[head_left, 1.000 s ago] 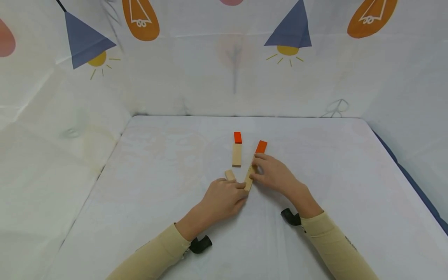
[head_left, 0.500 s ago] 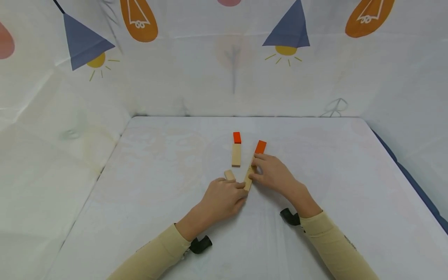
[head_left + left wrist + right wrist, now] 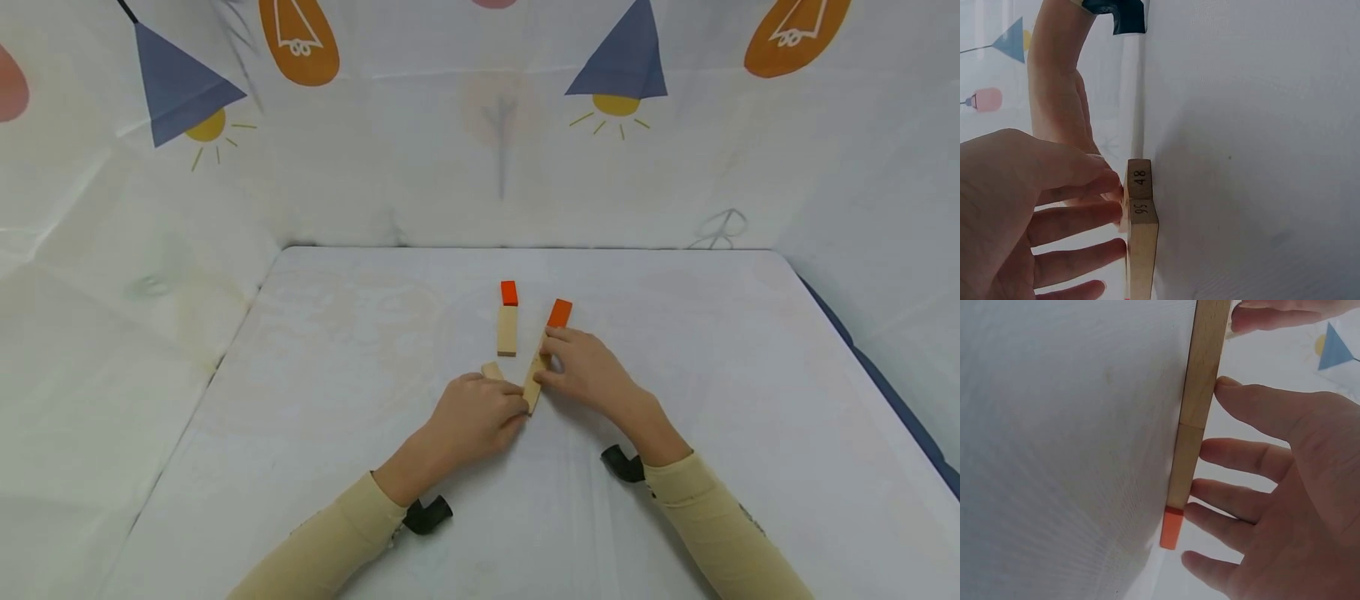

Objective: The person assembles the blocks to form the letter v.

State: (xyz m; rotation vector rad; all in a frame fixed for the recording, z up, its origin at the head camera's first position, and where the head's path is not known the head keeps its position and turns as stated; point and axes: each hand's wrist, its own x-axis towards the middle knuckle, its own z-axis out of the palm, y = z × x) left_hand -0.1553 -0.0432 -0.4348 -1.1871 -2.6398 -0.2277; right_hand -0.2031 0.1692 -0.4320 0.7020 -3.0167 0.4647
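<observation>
An angled row of plain wooden blocks (image 3: 531, 395) lies end to end on the table, with an orange-red block (image 3: 559, 313) at its far end. My right hand (image 3: 588, 371) touches the row's side with its thumb and fingertips; in the right wrist view its fingers (image 3: 1235, 500) are extended. My left hand (image 3: 476, 417) is at the row's near end, partly covering another wooden block (image 3: 492, 371) tilted the other way. In the left wrist view, extended fingertips touch the block (image 3: 1143, 250), which meets the other at an angle. Printed numbers show on both end faces.
Farther back, a separate straight piece has a wooden block (image 3: 507, 331) with an orange-red block (image 3: 509, 293) at its far end. Everything lies on a white-covered table (image 3: 360, 333). A patterned white cloth (image 3: 420, 167) hangs behind the back edge.
My left hand has shifted slightly up and left, baring the near end of the angled row and covering more of the tilted block. My right hand stays in place.
</observation>
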